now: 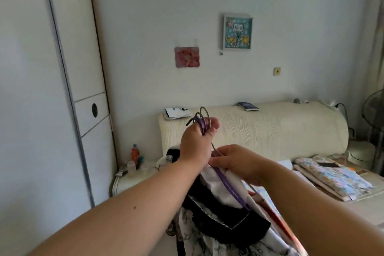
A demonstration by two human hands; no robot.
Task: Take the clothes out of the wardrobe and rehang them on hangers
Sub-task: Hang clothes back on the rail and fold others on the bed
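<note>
Left hand (196, 144) grips bunched hanger hooks (201, 123); right hand (236, 162) pinches grey hanger (215, 149) just below. Advisable: separate slowly, keeping clothes (218, 224) untangled.

I am in a bedroom at home. Beyond my left hand (197, 143) stands a bed with a cream padded headboard (270, 127), and folded flowery bedding (332, 178) lies right of my right hand (236, 162). Left of my left hand rises a tall white wardrobe (72, 48), with a low bedside surface (124, 181) carrying bottles (134, 153) beside it. Two small pictures (237, 32) hang on the wall above.
</note>
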